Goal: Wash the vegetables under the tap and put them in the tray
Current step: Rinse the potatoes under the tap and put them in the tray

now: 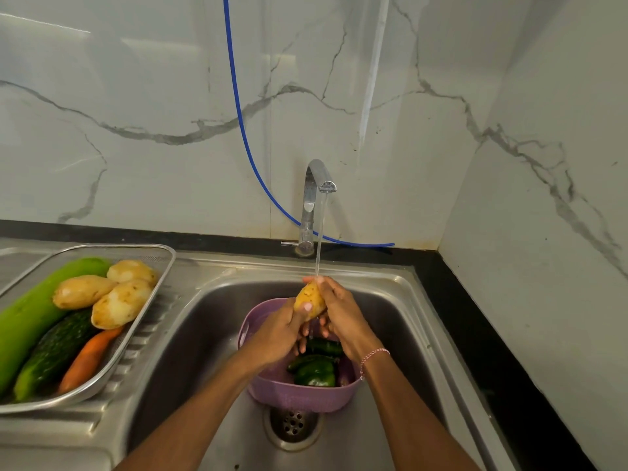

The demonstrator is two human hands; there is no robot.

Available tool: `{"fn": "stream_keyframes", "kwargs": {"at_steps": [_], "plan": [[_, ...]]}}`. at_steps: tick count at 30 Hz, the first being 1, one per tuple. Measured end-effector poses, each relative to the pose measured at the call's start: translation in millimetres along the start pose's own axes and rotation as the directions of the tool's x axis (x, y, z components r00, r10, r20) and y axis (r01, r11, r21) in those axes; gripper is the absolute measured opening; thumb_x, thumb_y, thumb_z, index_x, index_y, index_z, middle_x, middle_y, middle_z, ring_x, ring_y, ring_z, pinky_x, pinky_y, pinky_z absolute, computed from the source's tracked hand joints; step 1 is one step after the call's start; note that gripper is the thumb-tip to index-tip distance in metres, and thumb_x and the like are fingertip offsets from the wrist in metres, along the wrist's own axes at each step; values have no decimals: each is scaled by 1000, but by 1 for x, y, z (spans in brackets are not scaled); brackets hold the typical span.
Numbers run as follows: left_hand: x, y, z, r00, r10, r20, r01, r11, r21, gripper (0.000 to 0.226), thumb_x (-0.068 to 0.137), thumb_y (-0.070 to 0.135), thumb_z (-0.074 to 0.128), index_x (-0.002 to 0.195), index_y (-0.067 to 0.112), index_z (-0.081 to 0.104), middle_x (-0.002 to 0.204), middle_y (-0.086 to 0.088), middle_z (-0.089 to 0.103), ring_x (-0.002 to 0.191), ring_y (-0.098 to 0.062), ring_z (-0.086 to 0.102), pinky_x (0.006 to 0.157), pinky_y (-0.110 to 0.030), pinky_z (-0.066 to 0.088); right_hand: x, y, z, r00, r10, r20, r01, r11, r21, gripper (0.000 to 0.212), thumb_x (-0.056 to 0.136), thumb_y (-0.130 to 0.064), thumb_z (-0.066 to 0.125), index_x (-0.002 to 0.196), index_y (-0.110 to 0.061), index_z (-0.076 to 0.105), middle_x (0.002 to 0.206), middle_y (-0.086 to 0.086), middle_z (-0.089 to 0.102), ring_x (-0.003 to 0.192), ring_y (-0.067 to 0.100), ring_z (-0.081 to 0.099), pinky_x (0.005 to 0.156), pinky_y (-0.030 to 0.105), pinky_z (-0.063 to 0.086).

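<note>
From the head view, the person stands at a steel sink (210,328) set into a black worktop (475,334), with both arms reaching in over the basin. A potato (307,299) is held up between the two hands, directly under the thin stream of water (319,232) running from the chrome tap (314,198). The left hand (278,329) takes the potato from below and the side, its grip closed round the lower half with the thumb pressed on the front. The right hand (343,314) wraps its grip round the far side and the top end, where the water lands. A red-and-white thread bracelet (372,356) sits on the right wrist.

Below the hands a purple basket (299,396) stands in the basin, just behind the drain (293,426). It holds dark green peppers (316,372), and a purplish thing at its right edge may be an aubergine, though it is mostly hidden.

On the drainboard to the left rests a metal tray (149,314). In it lie a long pale green gourd (30,314) along the far left, three potatoes (119,304) bunched at the back end and touching one another, a dark green cucumber (54,355) beside the gourd, and a carrot (90,358) along the near rim.

A blue hose (238,96) comes down the marble wall and curves behind the tap onto the worktop.
</note>
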State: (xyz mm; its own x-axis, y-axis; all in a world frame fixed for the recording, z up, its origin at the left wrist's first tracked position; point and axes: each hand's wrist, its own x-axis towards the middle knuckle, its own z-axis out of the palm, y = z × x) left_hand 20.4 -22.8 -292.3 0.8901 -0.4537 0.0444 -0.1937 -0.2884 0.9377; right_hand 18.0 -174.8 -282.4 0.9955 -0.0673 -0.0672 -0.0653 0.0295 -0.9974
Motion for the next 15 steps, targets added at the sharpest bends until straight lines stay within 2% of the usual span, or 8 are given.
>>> {"fn": "stream_keyframes", "kwargs": {"at_steps": [2,4,6,9,10,12,14,15], "plan": [[-1,1,5,1000,3,-27,-2,1000,12,37,108,44,39,111,9,49,70,-2,62,58,-16,62,63,-44,55,-1,-2,-1,997,-4,71,9,998,-59,30,110,-50,45,127,-44,69,124,9,68,88,14,63,52,15,50],[-2,3,9,999,0,-51,0,1000,-15,35,107,45,40,113,12,52,74,4,65,59,-9,63,63,-30,54,-1,-1,-2,994,13,112,0,993,-120,28,110,-50,45,128,-46,66,124,5,65,93,14,62,54,12,49],[-3,5,12,997,-23,-69,20,999,-47,38,107,46,40,113,13,58,84,1,69,65,-7,66,61,-17,53,0,1,-3,993,37,111,-23,991,-129,27,110,-48,46,126,-40,67,118,2,68,90,10,64,56,13,50],[-2,6,13,997,-74,-8,72,985,-158,50,104,51,38,95,8,63,67,-5,66,56,-15,64,58,-26,53,-1,1,-5,996,73,43,-66,987,-147,30,111,-44,46,127,-28,65,94,2,70,62,0,64,47,13,44],[-1,4,13,995,-100,10,100,972,-214,49,102,50,39,100,7,63,66,-6,65,55,-16,63,57,-29,52,-1,3,-4,995,96,23,-91,985,-147,31,112,-44,44,128,-26,64,82,1,67,50,0,58,42,14,40],[1,0,11,992,-124,37,129,955,-265,32,108,36,42,135,19,49,74,-9,66,61,-17,65,58,-28,54,0,8,-4,989,146,-2,-145,980,-135,34,113,-45,39,129,-25,62,67,0,60,45,2,50,40,17,37],[0,-1,8,989,-138,52,146,963,-228,49,111,24,41,148,44,16,85,-13,68,70,-17,68,63,-25,57,3,12,-5,984,180,5,-178,980,-88,36,114,-43,36,134,-25,61,67,4,61,50,8,51,42,19,40],[0,0,7,991,-125,48,132,970,-203,51,111,22,40,150,45,14,87,-14,68,70,-14,68,64,-24,58,3,11,-6,982,186,31,-185,982,-37,35,115,-38,38,137,-24,60,72,7,63,53,10,55,44,19,43]]}}
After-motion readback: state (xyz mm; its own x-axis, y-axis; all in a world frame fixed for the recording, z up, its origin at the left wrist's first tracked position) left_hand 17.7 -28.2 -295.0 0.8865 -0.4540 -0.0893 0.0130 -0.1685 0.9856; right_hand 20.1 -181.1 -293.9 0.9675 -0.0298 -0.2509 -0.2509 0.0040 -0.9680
